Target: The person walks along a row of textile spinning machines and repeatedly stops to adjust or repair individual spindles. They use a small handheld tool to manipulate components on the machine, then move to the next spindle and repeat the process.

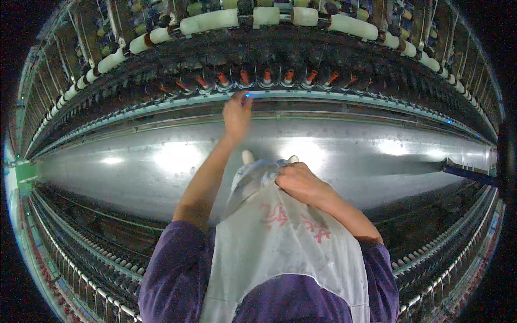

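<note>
My left hand (237,114) reaches forward to the pale rail of a spinning frame, its fingers bent together beside a small blue light (247,96). What lies between those fingertips, if anything, is too small to make out. Just beyond them stands a row of spindles with red-orange bobbins (267,77). Close to my body, my right hand (301,182) is closed on the gathered upper edge of my white apron (285,245), which is bunched up and bears red marks.
White rollers (210,21) curve across the machine above the spindles. Below runs a shiny grey floor (344,145), with the tips of my shoes (248,156) on it. A dark bar (469,173) juts in at the right. More spindle rows (102,253) stand behind me.
</note>
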Demonstrator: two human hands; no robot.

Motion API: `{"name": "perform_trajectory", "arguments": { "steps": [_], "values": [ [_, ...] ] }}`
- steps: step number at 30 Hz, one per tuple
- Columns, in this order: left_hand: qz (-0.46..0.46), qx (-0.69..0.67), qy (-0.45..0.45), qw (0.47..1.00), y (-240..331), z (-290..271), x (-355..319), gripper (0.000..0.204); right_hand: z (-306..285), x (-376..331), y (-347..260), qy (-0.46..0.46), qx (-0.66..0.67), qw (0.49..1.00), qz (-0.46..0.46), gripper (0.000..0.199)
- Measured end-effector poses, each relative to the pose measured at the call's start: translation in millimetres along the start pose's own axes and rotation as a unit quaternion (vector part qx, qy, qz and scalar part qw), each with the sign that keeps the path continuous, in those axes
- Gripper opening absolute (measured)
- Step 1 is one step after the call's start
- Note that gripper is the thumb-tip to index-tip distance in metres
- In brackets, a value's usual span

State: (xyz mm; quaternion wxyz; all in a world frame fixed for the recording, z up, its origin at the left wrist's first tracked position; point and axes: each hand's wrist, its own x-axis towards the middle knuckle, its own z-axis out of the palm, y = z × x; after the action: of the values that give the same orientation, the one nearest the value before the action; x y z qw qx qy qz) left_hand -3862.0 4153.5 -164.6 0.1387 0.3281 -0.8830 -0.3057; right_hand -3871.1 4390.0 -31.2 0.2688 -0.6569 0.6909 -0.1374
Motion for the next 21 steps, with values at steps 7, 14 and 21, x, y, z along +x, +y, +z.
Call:
{"name": "perform_trajectory", "arguments": {
  "steps": [7,14,21],
  "values": [
    [0.084,-0.142,0.072,0.984,14.3,-8.7,26.2,0.035,-38.5,-17.7,-21.4,-0.070,0.092,0.988,0.102,0.012],
    [0.143,-0.145,0.172,0.964,-2.8,47.7,56.0,0.036,-11.7,-68.3,19.7,0.233,0.283,0.900,0.234,0.034],
    [0.132,-0.175,0.247,0.944,18.8,35.4,77.7,0.026,171.0,-152.9,107.2,0.056,0.358,0.789,0.496,0.045]
  ]
}}
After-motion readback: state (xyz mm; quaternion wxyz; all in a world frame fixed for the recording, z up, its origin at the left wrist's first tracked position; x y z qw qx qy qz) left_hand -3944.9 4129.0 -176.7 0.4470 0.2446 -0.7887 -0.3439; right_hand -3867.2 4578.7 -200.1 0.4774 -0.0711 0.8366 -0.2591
